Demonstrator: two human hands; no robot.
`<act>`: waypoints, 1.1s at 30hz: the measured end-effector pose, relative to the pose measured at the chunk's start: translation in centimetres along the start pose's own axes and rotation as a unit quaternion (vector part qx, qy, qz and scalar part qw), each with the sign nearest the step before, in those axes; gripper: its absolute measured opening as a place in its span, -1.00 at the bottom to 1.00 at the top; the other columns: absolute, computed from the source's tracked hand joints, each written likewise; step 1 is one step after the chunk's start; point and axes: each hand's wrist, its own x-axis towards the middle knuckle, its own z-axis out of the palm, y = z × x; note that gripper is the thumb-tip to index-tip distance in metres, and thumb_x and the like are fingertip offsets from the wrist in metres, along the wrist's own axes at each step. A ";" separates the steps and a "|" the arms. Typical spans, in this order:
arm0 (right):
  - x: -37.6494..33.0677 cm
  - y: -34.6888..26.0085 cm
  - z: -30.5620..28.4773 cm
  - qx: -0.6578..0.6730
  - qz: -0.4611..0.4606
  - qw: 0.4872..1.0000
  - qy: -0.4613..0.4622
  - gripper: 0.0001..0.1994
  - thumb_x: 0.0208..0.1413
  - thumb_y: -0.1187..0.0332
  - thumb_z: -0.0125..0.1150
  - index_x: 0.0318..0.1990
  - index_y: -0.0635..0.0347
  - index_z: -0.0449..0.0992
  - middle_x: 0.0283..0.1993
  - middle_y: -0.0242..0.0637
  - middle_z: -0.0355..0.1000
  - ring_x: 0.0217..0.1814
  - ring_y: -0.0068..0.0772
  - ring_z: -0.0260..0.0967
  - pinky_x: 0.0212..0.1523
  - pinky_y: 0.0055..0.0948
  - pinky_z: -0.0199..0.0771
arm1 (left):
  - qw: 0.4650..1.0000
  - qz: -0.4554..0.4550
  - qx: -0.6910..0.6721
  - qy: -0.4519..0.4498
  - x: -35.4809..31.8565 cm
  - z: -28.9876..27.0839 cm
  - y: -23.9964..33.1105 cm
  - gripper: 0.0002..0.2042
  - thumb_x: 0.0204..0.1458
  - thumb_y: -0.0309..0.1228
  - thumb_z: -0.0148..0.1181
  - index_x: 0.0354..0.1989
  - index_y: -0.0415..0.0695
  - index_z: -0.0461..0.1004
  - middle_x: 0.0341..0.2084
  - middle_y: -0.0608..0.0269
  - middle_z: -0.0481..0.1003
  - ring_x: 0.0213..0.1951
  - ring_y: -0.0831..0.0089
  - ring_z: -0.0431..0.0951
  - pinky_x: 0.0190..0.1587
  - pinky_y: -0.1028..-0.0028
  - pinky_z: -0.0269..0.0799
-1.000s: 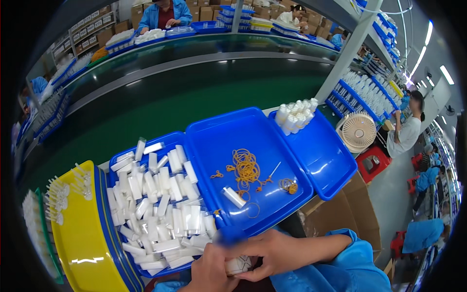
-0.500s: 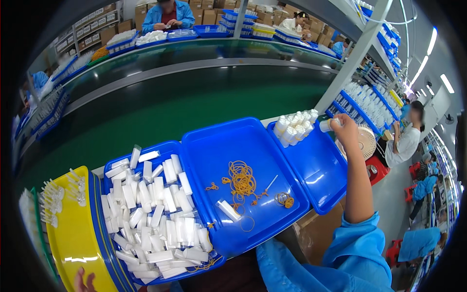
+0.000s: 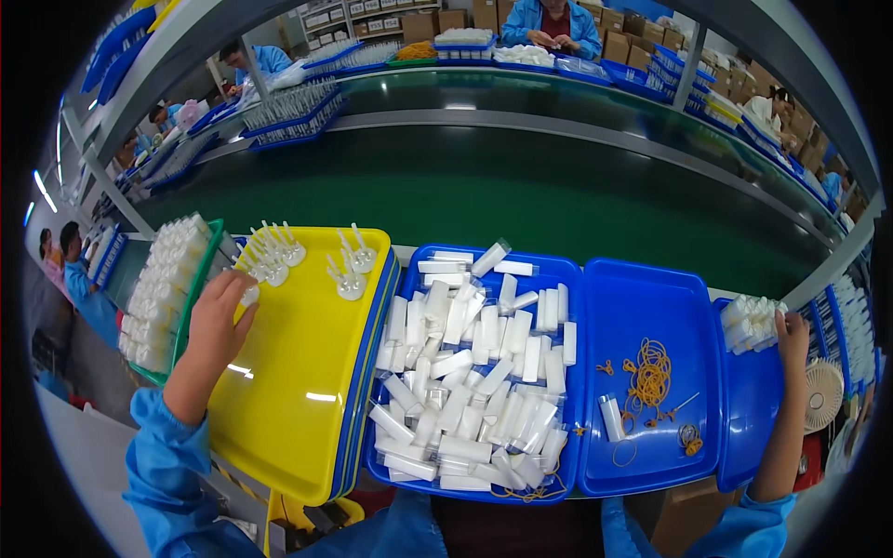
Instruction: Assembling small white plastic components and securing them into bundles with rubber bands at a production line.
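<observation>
My left hand (image 3: 221, 312) reaches over the upper left corner of a yellow tray (image 3: 298, 409), and its fingertips close on a small white plastic piece (image 3: 249, 296). More white pieces (image 3: 346, 270) stand along the tray's far edge. My right hand (image 3: 793, 330) is stretched to the far right and touches a stack of white bundles (image 3: 750, 322) on a blue tray (image 3: 758, 418); its grip is hidden. Between my arms, one blue tray (image 3: 409, 470) holds several white tubes (image 3: 465, 372). Another blue tray (image 3: 642, 298) holds orange rubber bands (image 3: 649, 370) and one tube (image 3: 611, 417).
A green basket (image 3: 191, 307) packed with white parts sits left of the yellow tray. A green conveyor belt (image 3: 521, 186) runs behind the trays. A small fan (image 3: 823, 395) stands at the right. People in blue coats (image 3: 554, 19) work at the far benches.
The view has swung left, bringing the yellow tray and green basket into sight. My left hand has come up from the bottom edge to the yellow tray. My right hand stays at the white stack.
</observation>
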 end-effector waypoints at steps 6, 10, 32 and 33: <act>-1.9 -21.2 -8.8 0.295 -0.116 0.945 -0.082 -0.71 -0.12 0.42 0.22 -0.17 0.22 0.42 -0.27 -0.19 0.31 -0.22 -0.26 0.30 -0.25 -0.41 0.33 | 0.987 -0.079 0.110 -0.086 2.3 3.5 -2.4 -0.73 -0.28 -0.57 0.12 -0.30 -0.14 0.37 -0.28 0.12 0.38 -0.20 0.10 0.38 -0.17 0.25 0.36; -3.7 -31.2 -10.1 0.345 -0.303 0.866 -0.199 -0.73 -0.13 0.42 0.19 -0.19 0.14 0.44 -0.25 -0.15 0.37 -0.26 -0.20 0.37 -0.26 -0.34 0.41 | 0.982 -0.086 0.141 -0.090 1.8 4.6 -3.6 -0.75 -0.30 -0.59 0.10 -0.35 -0.19 0.34 -0.27 0.12 0.35 -0.20 0.09 0.36 -0.17 0.24 0.36; -5.0 -43.1 -8.8 0.225 -0.446 0.820 -0.280 -0.62 -0.14 0.52 0.07 -0.06 0.19 0.30 -0.20 -0.04 0.40 -0.21 -0.08 0.43 -0.27 -0.19 0.44 | 0.946 -0.211 -0.244 -0.038 -8.2 -3.0 12.8 -0.78 -0.20 -0.71 0.13 -0.38 -0.27 0.27 -0.36 0.07 0.33 -0.44 0.27 0.47 -0.47 0.50 0.38; -5.2 -42.6 -10.0 0.254 -0.418 0.815 -0.311 -0.60 -0.15 0.53 0.05 -0.05 0.18 0.28 -0.22 -0.03 0.39 -0.22 -0.07 0.42 -0.26 -0.18 0.43 | 0.943 -0.223 -0.242 -0.045 -8.1 -3.3 13.0 -0.76 -0.22 -0.70 0.15 -0.35 -0.27 0.28 -0.37 0.07 0.34 -0.47 0.22 0.48 -0.47 0.46 0.41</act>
